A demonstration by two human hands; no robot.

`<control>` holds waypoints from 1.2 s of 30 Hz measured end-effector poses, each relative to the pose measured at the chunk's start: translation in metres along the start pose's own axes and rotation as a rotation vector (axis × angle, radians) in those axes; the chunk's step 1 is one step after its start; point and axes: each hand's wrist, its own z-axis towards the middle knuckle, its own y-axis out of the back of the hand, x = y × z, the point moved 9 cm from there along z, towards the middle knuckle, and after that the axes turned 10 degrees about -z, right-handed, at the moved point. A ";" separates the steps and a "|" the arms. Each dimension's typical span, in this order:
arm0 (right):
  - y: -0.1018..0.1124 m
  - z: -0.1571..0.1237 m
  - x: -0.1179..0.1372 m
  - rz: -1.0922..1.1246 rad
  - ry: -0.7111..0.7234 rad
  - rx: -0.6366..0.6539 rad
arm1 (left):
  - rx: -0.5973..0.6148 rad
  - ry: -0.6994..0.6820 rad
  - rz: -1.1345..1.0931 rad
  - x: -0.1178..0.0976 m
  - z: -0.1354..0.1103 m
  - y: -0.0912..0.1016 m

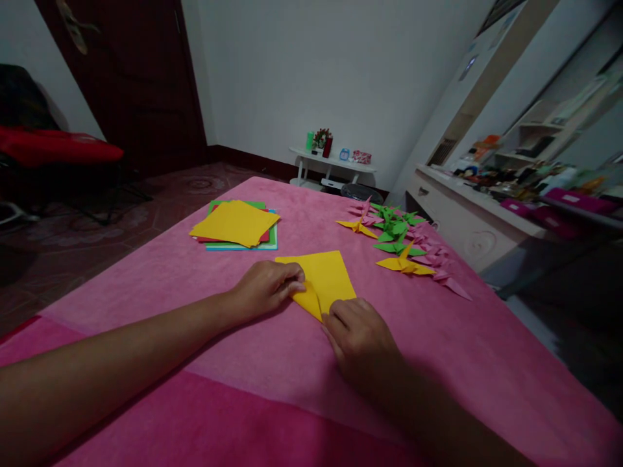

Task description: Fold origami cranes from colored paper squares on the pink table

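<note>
A yellow square of origami paper [327, 271] lies on the pink cloth, its near-left edge folded inward as a flap. My left hand [269, 287] pinches the paper at its left side, thumb and fingers closed on the flap. At the near corner my right hand [359, 334] is closed on the paper, with its fingertips at the end of the fold. Beyond my left hand lies a stack of coloured paper sheets [236, 222], yellow on top, with red, green and blue edges showing. Folded paper cranes [395, 224] in green, pink and yellow sit in a cluster to the right.
The pink cloth [195, 402] covers the wide surface under my arms. A low white table [335, 161] with a flower pot and bottles stands by the far wall. On the right is a white dresser [477, 214] crowded with small items. A red chair [58, 144] is at the left.
</note>
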 end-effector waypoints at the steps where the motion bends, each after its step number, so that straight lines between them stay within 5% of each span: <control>1: 0.000 -0.002 0.001 -0.005 -0.012 0.002 | 0.008 0.002 -0.018 0.000 0.001 -0.001; 7: 0.003 -0.010 0.001 0.002 -0.110 0.044 | 0.030 0.072 -0.147 0.009 0.003 -0.005; 11: 0.005 -0.012 0.001 0.044 -0.134 0.053 | 0.153 0.154 -0.399 0.016 -0.002 -0.012; 16: 0.008 -0.014 0.003 0.054 -0.127 0.033 | 0.263 0.084 -0.557 0.007 -0.007 -0.009; 24: 0.010 -0.013 0.008 -0.006 -0.107 -0.034 | 0.243 0.160 -0.601 0.019 -0.003 -0.014; 36: 0.008 -0.013 0.007 0.060 -0.107 0.098 | 0.177 0.299 -0.556 0.032 0.001 -0.024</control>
